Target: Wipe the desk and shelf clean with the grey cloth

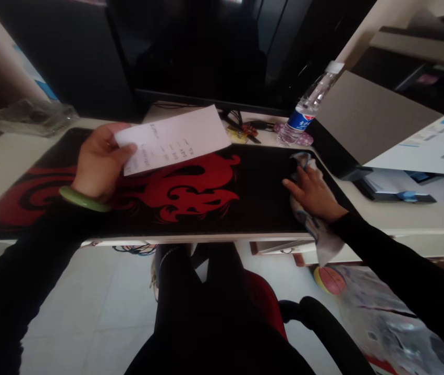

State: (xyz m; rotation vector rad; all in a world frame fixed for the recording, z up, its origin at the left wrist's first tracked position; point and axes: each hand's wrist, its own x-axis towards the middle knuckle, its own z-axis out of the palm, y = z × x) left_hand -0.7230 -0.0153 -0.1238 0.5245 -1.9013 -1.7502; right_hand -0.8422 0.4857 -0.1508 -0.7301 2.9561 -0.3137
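Paper slip (pixel 171 139) in left hand (pixel 100 161), cloth (pixel 318 239) under right hand (pixel 313 192)

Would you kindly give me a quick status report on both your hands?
Left hand: holding a printed paper slip. Right hand: flat on a cloth on the black-and-red desk mat. Water bottle beyond, touching neither hand.

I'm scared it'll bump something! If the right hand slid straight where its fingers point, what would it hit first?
The right hand would probably reach the white paper in the left hand first, though depth is hard to judge.
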